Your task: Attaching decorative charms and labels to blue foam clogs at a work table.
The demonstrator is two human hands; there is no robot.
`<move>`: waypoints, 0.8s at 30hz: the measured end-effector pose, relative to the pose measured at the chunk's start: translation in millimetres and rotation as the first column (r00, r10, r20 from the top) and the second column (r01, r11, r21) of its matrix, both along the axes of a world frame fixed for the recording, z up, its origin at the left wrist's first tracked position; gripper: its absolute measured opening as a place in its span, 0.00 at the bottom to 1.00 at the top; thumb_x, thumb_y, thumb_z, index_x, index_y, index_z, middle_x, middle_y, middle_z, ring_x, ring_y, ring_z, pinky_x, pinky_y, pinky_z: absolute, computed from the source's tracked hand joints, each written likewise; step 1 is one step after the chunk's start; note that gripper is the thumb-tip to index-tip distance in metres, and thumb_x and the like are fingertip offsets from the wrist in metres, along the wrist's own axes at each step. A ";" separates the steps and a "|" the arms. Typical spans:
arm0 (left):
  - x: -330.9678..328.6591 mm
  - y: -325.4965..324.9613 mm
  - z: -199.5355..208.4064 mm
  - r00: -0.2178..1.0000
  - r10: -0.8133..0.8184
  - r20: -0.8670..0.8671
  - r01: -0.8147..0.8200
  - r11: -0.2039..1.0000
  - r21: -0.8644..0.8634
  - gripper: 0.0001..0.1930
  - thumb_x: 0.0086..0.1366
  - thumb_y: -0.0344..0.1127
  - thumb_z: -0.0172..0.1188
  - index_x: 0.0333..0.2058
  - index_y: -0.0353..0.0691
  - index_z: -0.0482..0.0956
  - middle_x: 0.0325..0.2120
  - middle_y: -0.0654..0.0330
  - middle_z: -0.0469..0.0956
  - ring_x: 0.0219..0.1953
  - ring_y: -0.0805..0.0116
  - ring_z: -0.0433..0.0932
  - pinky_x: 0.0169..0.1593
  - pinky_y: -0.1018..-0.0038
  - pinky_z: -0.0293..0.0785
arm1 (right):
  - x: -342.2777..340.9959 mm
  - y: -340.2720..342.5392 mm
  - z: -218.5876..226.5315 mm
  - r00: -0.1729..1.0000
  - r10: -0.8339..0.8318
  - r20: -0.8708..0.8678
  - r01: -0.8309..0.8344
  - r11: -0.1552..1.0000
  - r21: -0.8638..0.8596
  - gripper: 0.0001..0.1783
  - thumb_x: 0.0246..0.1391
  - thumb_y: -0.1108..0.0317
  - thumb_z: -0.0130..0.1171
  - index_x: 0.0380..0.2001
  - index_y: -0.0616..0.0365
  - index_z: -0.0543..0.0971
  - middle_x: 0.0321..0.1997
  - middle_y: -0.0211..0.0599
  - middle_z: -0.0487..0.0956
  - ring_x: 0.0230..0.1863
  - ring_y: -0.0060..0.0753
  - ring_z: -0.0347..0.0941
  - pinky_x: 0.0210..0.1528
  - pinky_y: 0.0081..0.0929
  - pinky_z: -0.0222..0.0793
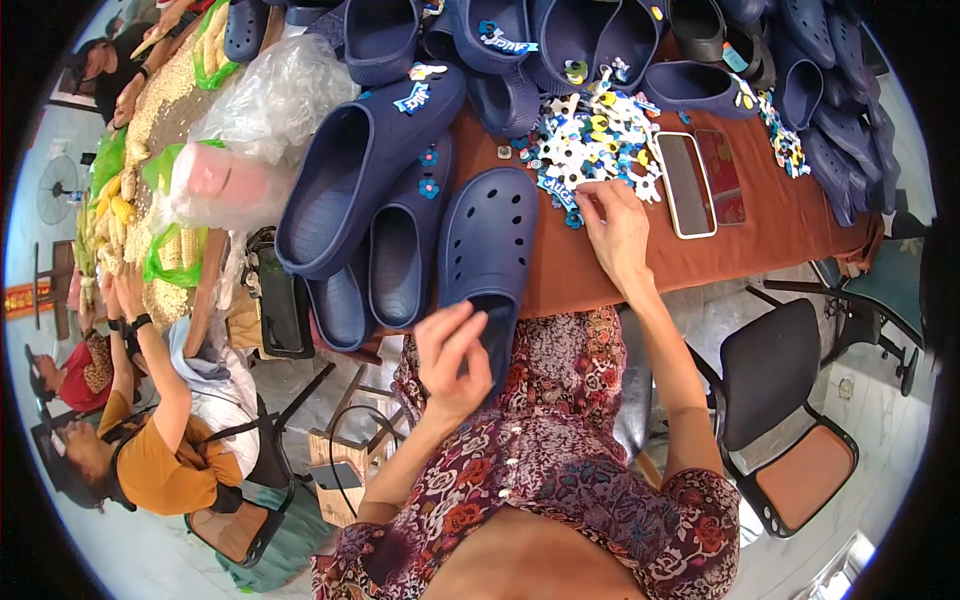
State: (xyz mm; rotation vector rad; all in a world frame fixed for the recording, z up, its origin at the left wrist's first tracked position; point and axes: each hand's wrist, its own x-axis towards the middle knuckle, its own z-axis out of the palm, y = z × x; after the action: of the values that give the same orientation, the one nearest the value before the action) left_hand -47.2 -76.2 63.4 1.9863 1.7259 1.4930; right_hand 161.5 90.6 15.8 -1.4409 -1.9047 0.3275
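A navy clog [487, 232] with round vent holes lies in front of me, toe pointing away, with no charms on its upper. My left hand [452, 362] hovers at its heel opening, fingers loosely bent and apart, with nothing visible in them. At the near edge of a heap of shoe charms [600, 130], my right hand [618, 235] has its thumb and fingertips pinched on a blue and white lettered charm [556, 190]. The heap mixes white, blue, green and yellow pieces. Left of the plain clog, a navy clog [395, 235] carries blue flower charms.
A white-edged phone [685, 185] lies right of the charms on the brown tablecloth [570, 275]. More navy clogs [330, 190] crowd the left and far side. Clear plastic bags [265, 95] stand beyond them. A black chair [770, 370] is at right; a person in orange [170, 460] sits at left.
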 end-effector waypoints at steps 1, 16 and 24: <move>3.9 -3.3 -0.1 0.997 -0.044 0.060 0.046 0.999 -0.028 0.16 0.54 0.15 0.54 0.40 0.33 0.80 0.43 0.50 0.78 0.44 0.53 0.77 0.48 0.65 0.73 | -3.5 0.4 -0.5 1.000 0.004 -0.019 -0.005 0.999 -0.031 0.06 0.50 0.68 0.66 0.32 0.54 0.80 0.31 0.36 0.76 0.36 0.42 0.73 0.41 0.38 0.67; 23.2 22.4 -44.2 0.141 0.360 0.922 0.462 0.800 -0.383 0.14 0.67 0.28 0.51 0.50 0.27 0.72 0.47 0.57 0.75 0.49 0.67 0.73 0.55 0.72 0.67 | -12.8 3.3 -4.8 0.991 0.009 0.131 -0.007 1.000 -0.018 0.11 0.48 0.67 0.67 0.35 0.55 0.80 0.31 0.38 0.76 0.36 0.42 0.75 0.39 0.38 0.69; 32.5 55.8 -65.3 -0.290 0.499 0.817 0.356 0.848 -0.392 0.16 0.72 0.34 0.50 0.55 0.35 0.70 0.53 0.59 0.74 0.53 0.66 0.75 0.58 0.70 0.73 | 7.8 1.8 -9.3 0.942 -0.109 -0.318 -0.029 0.915 -0.401 0.12 0.49 0.68 0.68 0.38 0.59 0.83 0.30 0.31 0.77 0.26 0.20 0.70 0.31 0.23 0.69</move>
State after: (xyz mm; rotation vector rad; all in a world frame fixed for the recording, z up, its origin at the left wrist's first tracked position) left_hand -14.7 -20.4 -1.9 -0.2262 0.9912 1.4639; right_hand 169.4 92.4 6.5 -1.5613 -1.5823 0.9299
